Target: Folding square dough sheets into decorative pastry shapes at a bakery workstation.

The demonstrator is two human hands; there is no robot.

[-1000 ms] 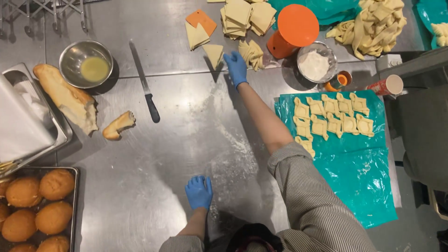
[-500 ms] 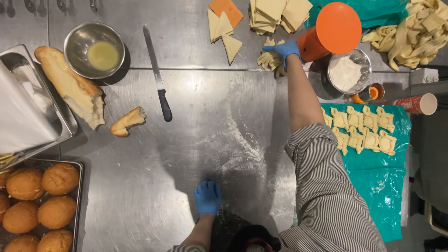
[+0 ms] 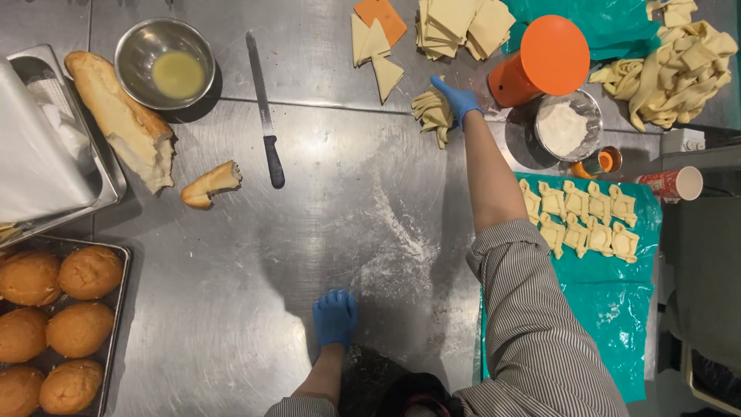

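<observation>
My right hand [image 3: 458, 100], in a blue glove, reaches far across the steel table [image 3: 324, 232] and closes on a small heap of folded dough pieces [image 3: 431, 113]. My left hand [image 3: 336, 316], also gloved in blue, lies flat on the floury table near me, holding nothing. Cut dough triangles [image 3: 377, 52] and a stack of dough squares [image 3: 455, 23] lie just beyond the heap. An orange container [image 3: 544, 60] stands right of my right hand.
A steel bowl of flour [image 3: 566, 123], shaped pastries [image 3: 587, 216] on a teal sheet [image 3: 610, 309], tangled dough strips [image 3: 679, 69], a paper cup [image 3: 671, 184]. On the left: serrated knife [image 3: 266, 116], bowl of yellow liquid [image 3: 165, 63], torn bread loaf [image 3: 123, 120], bread piece [image 3: 210, 184], tray of buns [image 3: 54, 324].
My right hand has moved right along the far side of the table to the heap of folded dough and closed on it. My left hand stays flat on the table.
</observation>
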